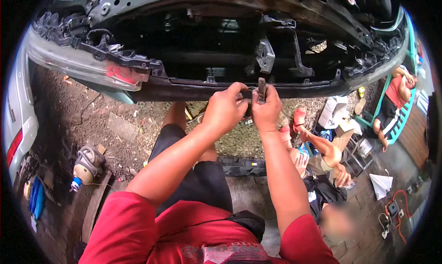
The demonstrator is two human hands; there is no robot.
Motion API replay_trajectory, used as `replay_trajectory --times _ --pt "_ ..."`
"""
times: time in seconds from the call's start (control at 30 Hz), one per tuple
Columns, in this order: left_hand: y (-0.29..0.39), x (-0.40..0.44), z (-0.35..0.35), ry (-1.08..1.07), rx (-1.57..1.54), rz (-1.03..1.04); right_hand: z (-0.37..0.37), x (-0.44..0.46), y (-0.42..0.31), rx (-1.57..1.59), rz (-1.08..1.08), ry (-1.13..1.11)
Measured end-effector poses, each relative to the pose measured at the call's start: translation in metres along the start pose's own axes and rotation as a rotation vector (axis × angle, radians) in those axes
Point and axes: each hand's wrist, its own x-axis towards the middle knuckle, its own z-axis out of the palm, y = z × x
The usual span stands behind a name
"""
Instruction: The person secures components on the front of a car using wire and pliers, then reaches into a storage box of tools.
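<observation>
Both my hands are at the lower front edge of a car's open front end. My left hand [226,108] is closed, fingertips pinched at the dark edge of the bumper bar [184,90]; what it holds is too small to name. Close on its right, my right hand [267,109] is wrapped round a small metal piece [261,90] that stands upright between thumb and fingers. Just above this piece hangs a silver metal bracket [265,55] inside the dark opening.
A headlight [87,63] is at the left. A person [329,181] sits low at my right, another [397,98] on a green bench [405,109]. A beige machine [87,165] stands on the ground at left; an orange cable [405,208] lies at lower right.
</observation>
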Motion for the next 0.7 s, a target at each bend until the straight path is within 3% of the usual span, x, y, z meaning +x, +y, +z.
replay_trajectory --times 0.37,0.5,0.6,0.7 --pt "0.007 0.009 0.021 -0.004 -0.223 -0.022 -0.007 0.008 0.007 0.088 -0.04 -0.076" --pt "0.006 0.013 0.015 -0.043 -0.169 -0.009 -0.007 0.006 0.011 0.067 -0.061 -0.074" --pt "0.006 0.009 0.016 -0.056 -0.136 -0.017 -0.008 -0.004 0.021 0.132 0.061 -0.1" --pt "0.003 0.012 0.021 0.028 -0.1 0.118 -0.012 -0.014 0.027 0.244 0.228 -0.075"
